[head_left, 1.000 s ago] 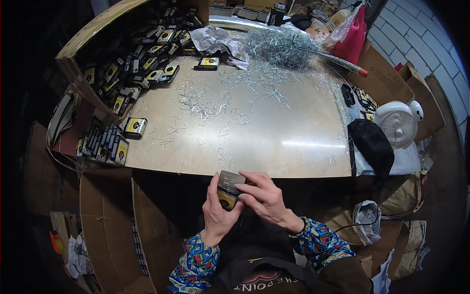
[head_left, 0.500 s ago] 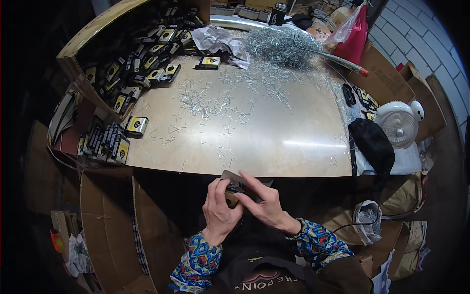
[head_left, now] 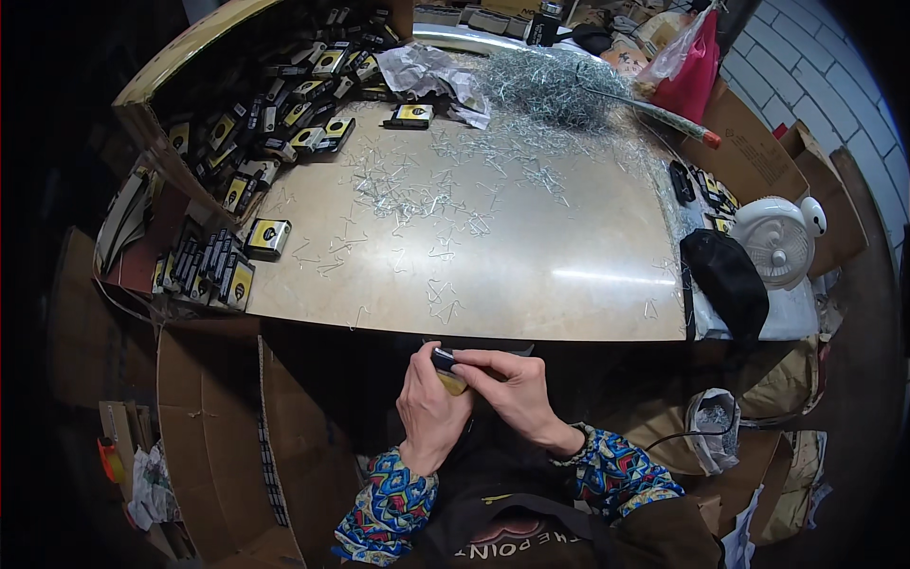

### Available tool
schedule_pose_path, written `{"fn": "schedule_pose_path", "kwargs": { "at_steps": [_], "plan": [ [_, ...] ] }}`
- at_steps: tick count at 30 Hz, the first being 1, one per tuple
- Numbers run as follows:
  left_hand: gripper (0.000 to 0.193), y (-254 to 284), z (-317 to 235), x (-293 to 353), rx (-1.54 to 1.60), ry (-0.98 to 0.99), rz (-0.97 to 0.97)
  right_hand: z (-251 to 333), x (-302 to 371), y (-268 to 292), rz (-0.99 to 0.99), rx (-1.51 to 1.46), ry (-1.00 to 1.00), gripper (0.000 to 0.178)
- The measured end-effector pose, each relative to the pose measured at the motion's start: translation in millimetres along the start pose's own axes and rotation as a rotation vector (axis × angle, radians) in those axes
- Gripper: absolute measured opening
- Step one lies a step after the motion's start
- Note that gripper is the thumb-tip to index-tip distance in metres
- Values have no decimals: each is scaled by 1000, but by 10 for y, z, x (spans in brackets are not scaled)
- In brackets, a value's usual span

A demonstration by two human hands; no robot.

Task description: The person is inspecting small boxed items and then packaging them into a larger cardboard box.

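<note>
Just off the table's near edge, my left hand is wrapped round a small black-and-yellow cardboard box. My right hand pinches at the box's black upper end with thumb and forefinger. That end looks folded down, and my fingers cover much of the box. On the tabletop beyond lie scattered bent metal wire hooks. A matching small box stands alone at the table's left, next to a stacked row of such boxes.
A large carton at the far left holds a heap of boxes. Crumpled paper and a tangled wire-hook pile lie at the back. A white fan and black pouch are on the right. Open cartons stand below left.
The box's raised grey flap, with metal showing beneath it, is now down and the black end shows. My right fingers have drawn in from spread to a pinch on that end.
</note>
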State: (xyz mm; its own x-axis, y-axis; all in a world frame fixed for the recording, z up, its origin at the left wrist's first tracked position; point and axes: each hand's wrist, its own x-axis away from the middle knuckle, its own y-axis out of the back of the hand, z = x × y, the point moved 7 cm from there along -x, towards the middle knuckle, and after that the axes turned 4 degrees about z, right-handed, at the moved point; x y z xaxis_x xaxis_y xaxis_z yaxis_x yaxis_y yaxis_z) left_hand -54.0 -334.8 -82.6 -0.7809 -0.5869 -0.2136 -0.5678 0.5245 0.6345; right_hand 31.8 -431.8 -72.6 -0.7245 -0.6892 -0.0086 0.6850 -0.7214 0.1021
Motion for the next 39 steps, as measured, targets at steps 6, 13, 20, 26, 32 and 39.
{"fn": "schedule_pose_path", "kwargs": {
  "at_steps": [6, 13, 20, 26, 32, 39],
  "plan": [
    [52, -8, 18, 27, 5, -78, -25, -48, -12, -7, -23, -52, -13, 18],
    [44, -21, 157, -2, 132, 113, 50, 327, 118, -193, -26, 581, 625, 20],
    [41, 101, -36, -63, 137, 14, -2, 424, 9, -46, 32, 354, 622, 22],
    [39, 77, -196, -73, 54, -184, -42, 422, -65, -47, -99, 462, 488, 18],
    [46, 44, -85, -74, -3, -145, -19, 420, -48, -91, -39, 415, 531, 23],
    [46, 95, -55, -47, -4, -61, -9, -112, -262, -10, 276, -300, -192, 24]
  ]
}}
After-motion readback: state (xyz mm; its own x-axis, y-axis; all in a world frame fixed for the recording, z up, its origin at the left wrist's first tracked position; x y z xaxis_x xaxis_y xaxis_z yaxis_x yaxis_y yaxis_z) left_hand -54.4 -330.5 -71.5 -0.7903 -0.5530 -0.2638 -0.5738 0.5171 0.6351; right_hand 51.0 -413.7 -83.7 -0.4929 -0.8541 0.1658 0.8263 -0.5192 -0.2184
